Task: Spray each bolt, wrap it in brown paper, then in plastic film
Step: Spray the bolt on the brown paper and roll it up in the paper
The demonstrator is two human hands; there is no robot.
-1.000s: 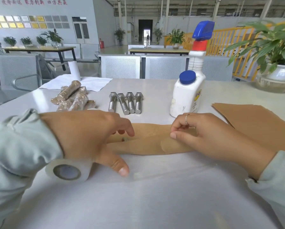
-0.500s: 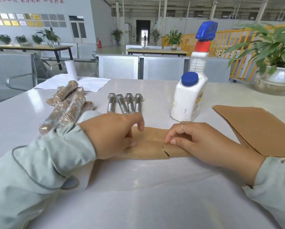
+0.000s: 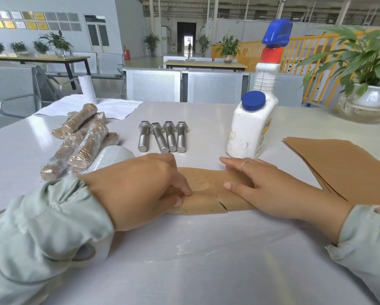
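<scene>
A worker's left hand pinches a roll of brown paper lying on the white table, fingers curled on its left part; the right hand presses flat-fingered on its right part. Whether a bolt lies inside cannot be seen. Just beyond lie four bare bolts side by side, a spray bottle to their right, and finished film-wrapped bundles to their left beside a plastic film roll. Brown sheets are stacked far right.
</scene>
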